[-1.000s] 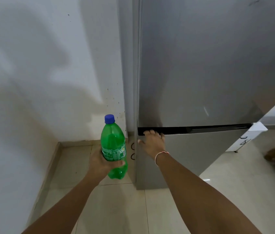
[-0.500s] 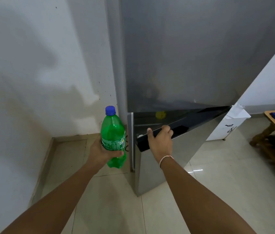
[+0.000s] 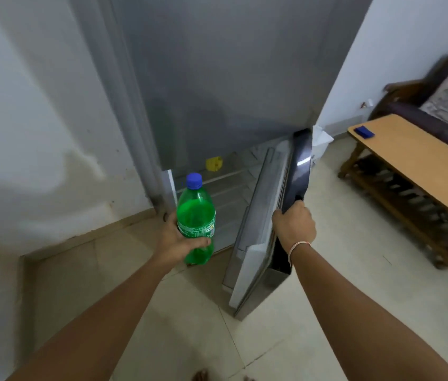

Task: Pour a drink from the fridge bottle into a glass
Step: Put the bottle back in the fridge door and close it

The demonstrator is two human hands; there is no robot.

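Now wider open, lower fridge door under right hand.

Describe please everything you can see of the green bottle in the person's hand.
The green bottle looks like clear green plastic, with a blue screw cap still on and a printed label band around its middle. It stands nearly upright in the air, held around its lower body by the left hand, in front of the open lower fridge compartment. Nothing else touches it. How full it is cannot be told.
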